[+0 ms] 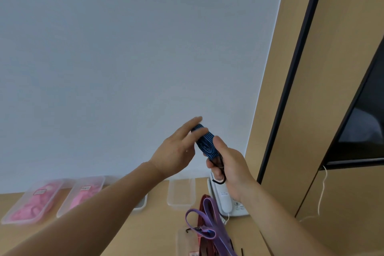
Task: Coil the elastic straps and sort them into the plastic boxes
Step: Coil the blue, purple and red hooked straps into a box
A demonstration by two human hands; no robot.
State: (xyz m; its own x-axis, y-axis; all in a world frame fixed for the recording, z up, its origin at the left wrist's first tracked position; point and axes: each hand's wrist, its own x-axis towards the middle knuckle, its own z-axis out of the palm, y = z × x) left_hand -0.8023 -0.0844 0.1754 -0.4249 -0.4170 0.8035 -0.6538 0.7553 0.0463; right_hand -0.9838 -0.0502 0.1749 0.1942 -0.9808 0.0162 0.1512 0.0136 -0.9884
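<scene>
Coiling seems nearly done: the right hand (228, 164) grips the rolled blue strap (204, 143) mid-frame, and the left hand (176, 151) presses it with straight fingers. Next it likely needs setting into the clear box (180, 207) at lower centre.

The right hand (230, 170) grips a coiled blue strap (205, 144), the left hand (176, 151) touching it with straight fingers. Pink-filled plastic boxes (22, 221) sit at seven o'clock, a purple strap (209, 220) at six.

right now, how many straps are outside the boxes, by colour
blue strap: 1, coiled, gripped by the right hand, left hand touching it
purple strap: 1, on the table
red strap: 1, under the purple one
total: 3
</scene>
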